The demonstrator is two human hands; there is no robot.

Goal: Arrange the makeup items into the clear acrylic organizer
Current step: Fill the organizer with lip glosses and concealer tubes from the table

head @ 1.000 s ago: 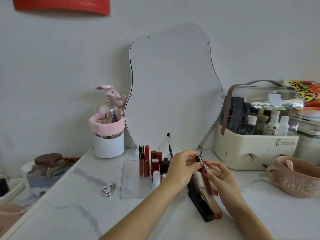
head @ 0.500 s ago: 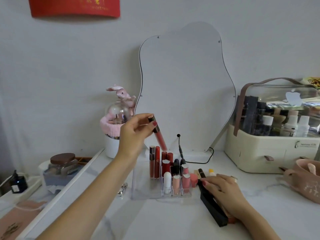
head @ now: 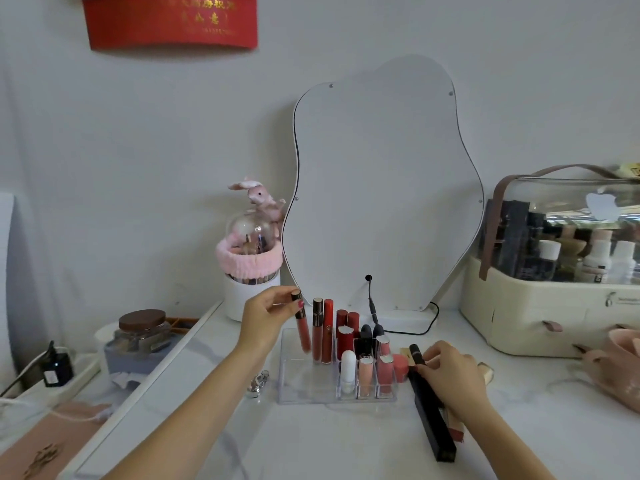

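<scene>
Head view. Compared with half a second earlier, the left hand [head: 268,315] has come down from mid-air in front of the mirror [head: 381,181] to the clear acrylic organizer [head: 304,379] on the desk [head: 346,441]; the lip gloss tube [head: 302,323] it pinches by the dark cap between thumb and fingertips now hangs nearly upright, its lower end inside the organizer's rear left section, just beside the two red tubes [head: 322,330] standing at its 3 o'clock. The tube lies at 3 o'clock from the left palm. The right hand [head: 450,379] remains on the desk at 3 o'clock from the organizer, its fingers curled round a dark-capped tube [head: 417,355] whose cap points toward 11 o'clock; beneath that hand lie a long black box [head: 433,424] and other items, partly hidden. Lipsticks and small tubes [head: 367,368] stand in the organizer's right-hand compartments. A cream storage case [head: 540,313] stands at the far right, a white brush holder [head: 249,296] at 11 o'clock from the organizer.
</scene>
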